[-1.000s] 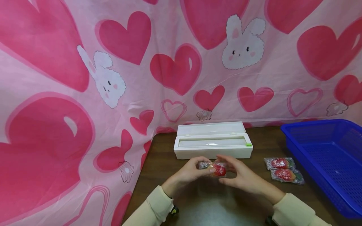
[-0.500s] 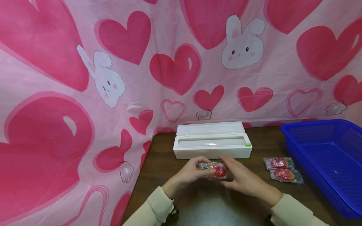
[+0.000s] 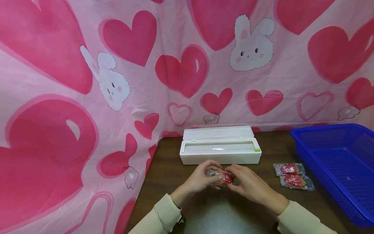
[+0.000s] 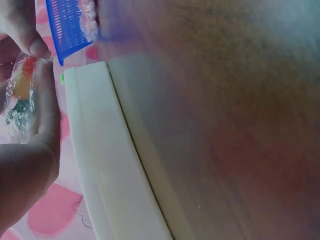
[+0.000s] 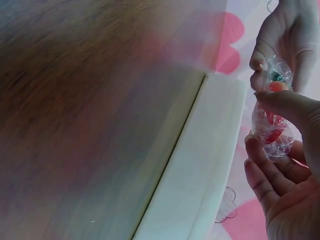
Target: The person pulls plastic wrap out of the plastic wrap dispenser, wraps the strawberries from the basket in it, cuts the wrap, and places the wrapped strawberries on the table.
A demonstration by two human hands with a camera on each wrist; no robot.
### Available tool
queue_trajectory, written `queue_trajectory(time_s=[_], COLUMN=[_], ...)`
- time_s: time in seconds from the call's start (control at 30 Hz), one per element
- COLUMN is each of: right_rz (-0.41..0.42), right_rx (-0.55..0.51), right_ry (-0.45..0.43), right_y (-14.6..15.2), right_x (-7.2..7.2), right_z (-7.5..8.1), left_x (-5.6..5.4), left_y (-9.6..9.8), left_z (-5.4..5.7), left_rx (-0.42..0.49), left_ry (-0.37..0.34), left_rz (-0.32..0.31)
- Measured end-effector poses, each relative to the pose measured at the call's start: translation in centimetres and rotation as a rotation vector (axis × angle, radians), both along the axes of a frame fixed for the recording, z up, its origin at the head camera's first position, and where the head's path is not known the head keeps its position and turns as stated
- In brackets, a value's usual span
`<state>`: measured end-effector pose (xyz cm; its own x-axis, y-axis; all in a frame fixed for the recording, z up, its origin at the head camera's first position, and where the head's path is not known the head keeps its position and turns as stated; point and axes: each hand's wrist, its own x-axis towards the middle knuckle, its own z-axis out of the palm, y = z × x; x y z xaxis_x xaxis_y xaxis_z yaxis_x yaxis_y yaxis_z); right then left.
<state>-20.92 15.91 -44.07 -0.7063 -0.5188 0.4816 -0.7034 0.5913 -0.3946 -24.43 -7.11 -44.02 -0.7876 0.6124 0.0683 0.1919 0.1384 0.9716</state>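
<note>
A small red-and-yellow fruit (image 3: 228, 178) with a green end, wrapped in clear crinkled film, is held between both hands above the table. My left hand (image 3: 198, 179) grips its green left end, the thumb lying across the front. At the red right end, my right hand (image 3: 252, 186) holds the film, thumb on the near side and fingers behind. The right wrist view shows the right thumb pressed on the wrapped fruit (image 5: 274, 129) and loose film gathered at its end. In the left wrist view the wrapped fruit (image 4: 21, 90) is partly covered by fingers.
Behind the hands stands a white cling film dispenser (image 3: 220, 158) with its lid (image 3: 217, 132) raised. Two more wrapped fruits (image 3: 295, 182) lie on the brown table (image 3: 163, 169) at right, beside a blue plastic basket (image 3: 309, 156). A pink heart-patterned cloth (image 3: 181, 29) hangs behind.
My right hand has moved left and closed its fingers onto the red end of the wrapped fruit. The left hand has shifted slightly, its fingers more curled round the other end.
</note>
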Motion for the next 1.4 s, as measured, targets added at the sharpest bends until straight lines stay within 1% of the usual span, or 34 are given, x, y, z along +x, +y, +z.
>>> queue_trajectory(time_s=[0.07, 0.1, 0.23, 0.3, 0.37, 0.4, 0.43, 0.5, 0.57, 0.7, 0.77, 0.9, 1.0, 1.07, 1.13, 1.2, 1.23, 1.3, 1.4], right_rz=[0.006, 0.005, -0.018, -0.02, -0.01, -0.002, 0.008, 0.023, 0.035, 0.043, 0.046, 0.042, 0.018, -0.011, -0.049, -0.098, -0.137, -0.213, -0.344], right_rx=[-0.004, -0.006, 0.008, 0.012, 0.013, 0.011, 0.007, 0.001, -0.004, 0.011, 0.023, 0.044, 0.044, 0.037, 0.027, 0.028, 0.039, 0.072, 0.165], right_ry=[-0.021, -0.029, -0.034, -0.046, -0.055, -0.061, -0.065, -0.065, -0.055, -0.046, -0.046, -0.042, -0.003, 0.048, 0.124, 0.193, 0.218, 0.243, 0.207], right_y=[0.2, 0.3, 0.7, 0.7, 0.6, 0.5, 0.4, 0.3, 0.3, 0.5, 0.6, 1.1, 2.1, 3.2, 4.7, 6.5, 7.4, 9.4, 12.1], right_x=[0.0, 0.0, 0.0, 0.1, 0.2, 0.3, 0.3, 0.4, 0.5, 0.6, 0.7, 1.0, 1.4, 1.7, 2.0, 2.4, 2.6, 3.2, 4.3], right_z=[0.0, 0.0, 0.0, -0.1, -0.1, -0.2, -0.2, -0.2, -0.2, 0.0, 0.1, 0.3, 0.6, 0.7, 0.5, 0.2, 0.0, -0.5, -1.4], left_x=[0.1, 0.1, 0.3, 0.5, 0.8, 0.9, 0.9, 1.0, 1.0, 1.0, 1.0, 0.9, 0.6, 0.4, 0.0, -0.5, -0.7, -1.2, -2.1], left_y=[-0.2, -0.3, -0.7, -0.5, -0.2, 0.0, 0.2, 0.4, 0.5, 0.7, 0.8, 1.2, 1.2, 0.9, 0.3, -0.5, -0.9, -1.7, -2.7], left_z=[0.2, 0.4, 0.9, 1.1, 1.0, 0.9, 0.7, 0.5, 0.4, 0.4, 0.3, 0.2, 0.5, 0.6, 0.7, 0.7, 0.7, 0.7, 0.7], left_rx=[-0.102, -0.165, -0.46, -0.586, -0.672, -0.686, -0.689, -0.67, -0.636, -0.589, -0.577, -0.549, -0.523, -0.497, -0.472, -0.451, -0.449, -0.46, -0.487], left_ry=[0.116, 0.192, 0.551, 0.716, 0.836, 0.87, 0.889, 0.893, 0.873, 0.836, 0.836, 0.833, 0.83, 0.813, 0.804, 0.788, 0.785, 0.788, 0.784], left_rz=[0.007, 0.009, 0.012, 0.009, 0.011, 0.014, 0.019, 0.023, 0.021, -0.004, -0.01, -0.036, -0.048, -0.048, -0.03, -0.012, 0.002, 0.034, 0.073])
